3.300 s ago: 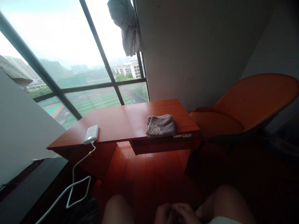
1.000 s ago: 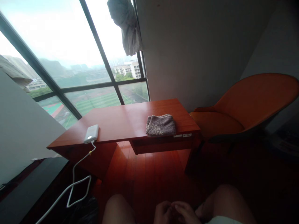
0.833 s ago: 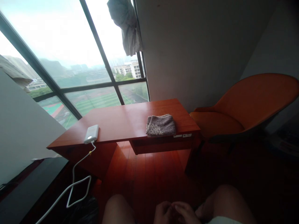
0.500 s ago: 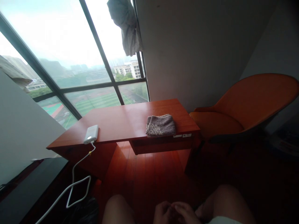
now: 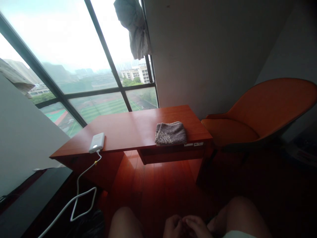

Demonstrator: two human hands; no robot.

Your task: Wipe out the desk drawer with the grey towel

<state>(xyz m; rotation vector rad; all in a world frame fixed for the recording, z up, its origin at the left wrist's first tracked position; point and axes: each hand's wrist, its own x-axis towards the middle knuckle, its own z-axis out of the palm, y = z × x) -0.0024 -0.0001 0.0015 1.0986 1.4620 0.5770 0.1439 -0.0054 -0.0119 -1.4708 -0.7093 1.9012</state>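
Seated view toward a low wooden desk [image 5: 138,127], taken here as the landmark. Behind the desk, a large window [image 5: 74,66] with dark slanted frames shows a hazy town and green fields; a pale, crumpled curtain [image 5: 133,28] is knotted up at its upper right corner. To the right of the desk stands an orange shell chair [image 5: 260,112], smooth and rounded. The desk itself is red-brown, glossy and flat, with an open shelf beneath its right half. On its right front edge lies a folded towel [image 5: 170,133], grey-brown, soft and nubbly, with a pale woven pattern. On its left front edge sits a white power bank [image 5: 96,142], a smooth rounded slab, from which a white cable [image 5: 79,195] droops in loops to the polished plank floor [image 5: 158,185].

Well in front of the desk, between the bare knees, the left hand [image 5: 174,227] and right hand [image 5: 198,228] rest against each other, fingers curled and loosely clasped, holding nothing visible. Both lie well apart from the towel and power bank. Judged from this posture, no handling is in progress; reaching anything on the desk would require leaning forward.
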